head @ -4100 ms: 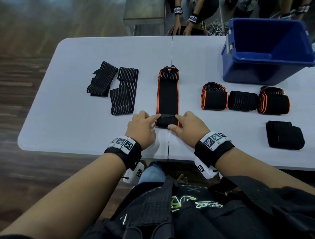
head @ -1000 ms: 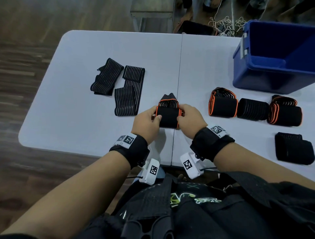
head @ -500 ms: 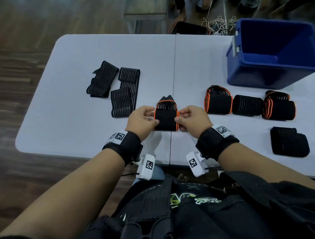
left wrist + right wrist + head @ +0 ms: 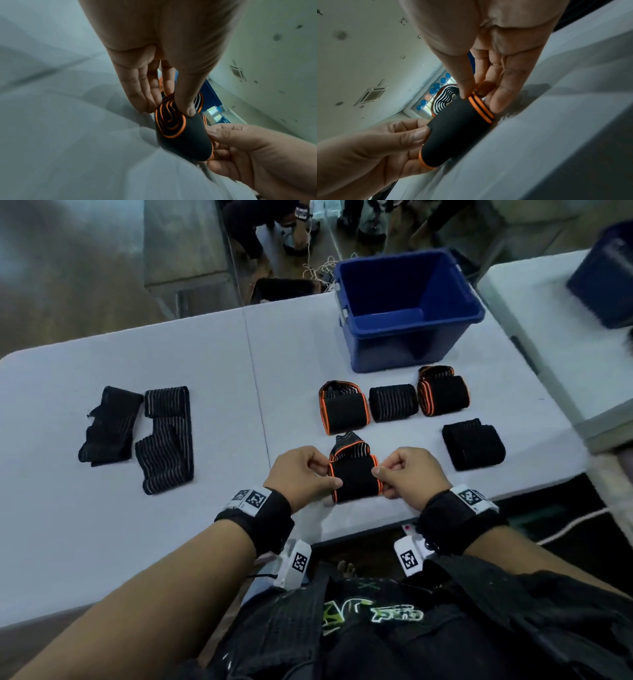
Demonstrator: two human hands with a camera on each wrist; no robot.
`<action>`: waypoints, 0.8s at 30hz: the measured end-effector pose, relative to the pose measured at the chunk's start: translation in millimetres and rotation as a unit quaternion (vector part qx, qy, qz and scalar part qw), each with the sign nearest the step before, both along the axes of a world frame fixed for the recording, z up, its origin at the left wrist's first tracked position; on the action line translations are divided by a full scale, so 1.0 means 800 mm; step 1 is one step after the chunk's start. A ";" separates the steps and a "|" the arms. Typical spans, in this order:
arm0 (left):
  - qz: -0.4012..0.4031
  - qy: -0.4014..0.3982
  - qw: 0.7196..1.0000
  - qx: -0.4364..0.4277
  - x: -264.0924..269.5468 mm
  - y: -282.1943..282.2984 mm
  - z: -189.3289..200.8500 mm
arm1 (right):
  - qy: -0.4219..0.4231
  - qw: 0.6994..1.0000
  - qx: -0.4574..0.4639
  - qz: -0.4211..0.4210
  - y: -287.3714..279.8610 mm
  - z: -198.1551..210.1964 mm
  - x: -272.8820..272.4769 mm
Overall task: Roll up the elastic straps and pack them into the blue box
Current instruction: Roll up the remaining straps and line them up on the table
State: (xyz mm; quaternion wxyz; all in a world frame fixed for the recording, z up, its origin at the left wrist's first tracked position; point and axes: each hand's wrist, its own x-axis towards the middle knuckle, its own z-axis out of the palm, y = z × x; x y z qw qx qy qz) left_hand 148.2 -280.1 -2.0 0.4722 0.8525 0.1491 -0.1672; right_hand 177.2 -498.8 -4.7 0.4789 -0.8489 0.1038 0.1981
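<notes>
A black strap with orange edges (image 4: 354,477) is rolled up, its striped end flap sticking out on the far side. My left hand (image 4: 305,475) pinches the roll's left end (image 4: 169,121) and my right hand (image 4: 407,474) pinches its right end (image 4: 479,106), just above the table's near edge. Several rolled straps (image 4: 394,402) lie in a row beyond it, and one more black roll (image 4: 472,444) lies to the right. Two unrolled striped straps (image 4: 168,440) lie at the left. The blue box (image 4: 411,337) stands open at the back right, nothing seen inside.
The white folding table (image 4: 212,364) has a seam down its middle. A second table with another dark blue box (image 4: 603,289) stands at the far right. People crouch on the floor beyond the table, near cables.
The strap went from flat with only its near end folded to a full roll. In the last second both hands carried the roll rightward, toward the other rolls.
</notes>
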 end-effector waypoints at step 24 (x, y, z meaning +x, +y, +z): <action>0.005 -0.053 0.998 -0.041 0.044 -0.057 0.013 | -0.133 0.989 -0.009 -0.061 -0.093 0.050 0.019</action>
